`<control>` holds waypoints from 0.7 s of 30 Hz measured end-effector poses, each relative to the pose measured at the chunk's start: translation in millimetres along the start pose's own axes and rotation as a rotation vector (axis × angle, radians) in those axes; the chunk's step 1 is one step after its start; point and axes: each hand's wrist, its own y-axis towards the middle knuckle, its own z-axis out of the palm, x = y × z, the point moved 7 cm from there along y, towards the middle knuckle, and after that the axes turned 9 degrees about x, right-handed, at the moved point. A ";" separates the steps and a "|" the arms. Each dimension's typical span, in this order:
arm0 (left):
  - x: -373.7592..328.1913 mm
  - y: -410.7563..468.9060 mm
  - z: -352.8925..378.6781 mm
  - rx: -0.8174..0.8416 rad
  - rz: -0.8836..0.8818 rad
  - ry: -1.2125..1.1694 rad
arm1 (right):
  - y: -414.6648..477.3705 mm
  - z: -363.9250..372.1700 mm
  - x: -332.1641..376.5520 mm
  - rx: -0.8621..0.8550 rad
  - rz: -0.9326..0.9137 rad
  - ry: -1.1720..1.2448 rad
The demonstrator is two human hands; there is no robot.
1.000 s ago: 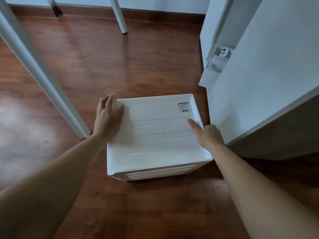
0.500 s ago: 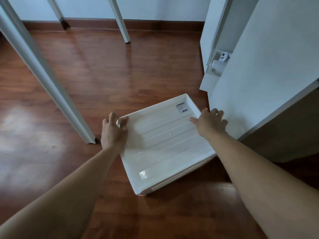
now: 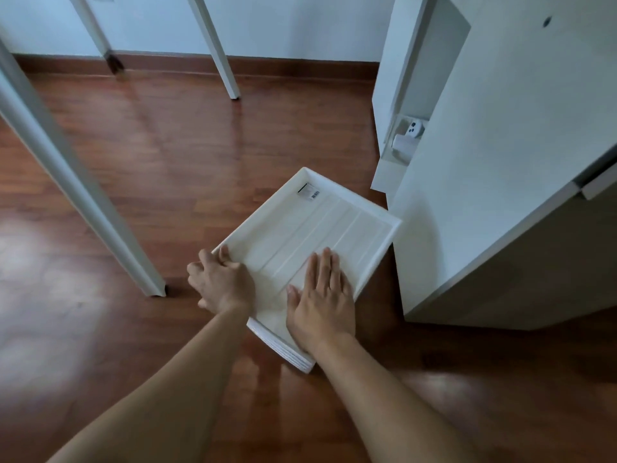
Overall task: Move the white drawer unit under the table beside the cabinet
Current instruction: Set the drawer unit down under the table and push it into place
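The white drawer unit [image 3: 320, 225] stands on the wooden floor, seen from above, turned at an angle with one far corner close to the white cabinet [image 3: 500, 168] on the right. A small barcode label sits near its far corner. My left hand [image 3: 222, 284] grips the unit's near-left rim, fingers curled over the edge. My right hand [image 3: 322, 300] lies flat on the recessed top, fingers spread, holding nothing. Only a strip of the drawer fronts shows at the near corner.
White table legs stand at the left [image 3: 80, 192] and at the back [image 3: 217, 48], with another at the far left by the skirting. The cabinet has an open niche holding a small white device [image 3: 412, 130]. Brown floorboards stretch between the legs.
The unit has turned further counter-clockwise and slid toward the cabinet. My right hand left the right rim and now lies flat on the top. My left hand moved to the near-left rim.
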 end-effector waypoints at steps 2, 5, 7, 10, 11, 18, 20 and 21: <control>-2.4 1.5 0.7 0.058 0.098 0.014 | 5.0 -3.5 -6.6 0.004 -0.027 -0.013; -6.6 -0.5 0.9 0.181 0.210 0.090 | 20.5 -11.9 -27.2 0.064 -0.089 -0.054; -9.8 -6.3 2.2 0.266 0.294 0.180 | 34.9 -21.9 -49.0 0.087 -0.132 -0.105; -14.3 -16.0 6.2 0.352 0.392 0.291 | 53.0 -36.1 -75.6 0.126 -0.161 -0.114; -14.9 -21.4 9.7 0.377 0.421 0.310 | 56.0 -38.7 -81.8 0.136 -0.145 -0.110; -23.9 -55.7 23.1 0.506 0.506 0.379 | 46.9 -30.3 -92.6 -0.093 0.071 0.194; -24.8 -53.6 21.6 0.522 0.512 0.406 | 46.8 -28.0 -91.5 -0.156 0.092 0.185; -26.3 -52.2 22.2 0.528 0.512 0.419 | 48.0 -28.5 -91.9 -0.172 0.094 0.179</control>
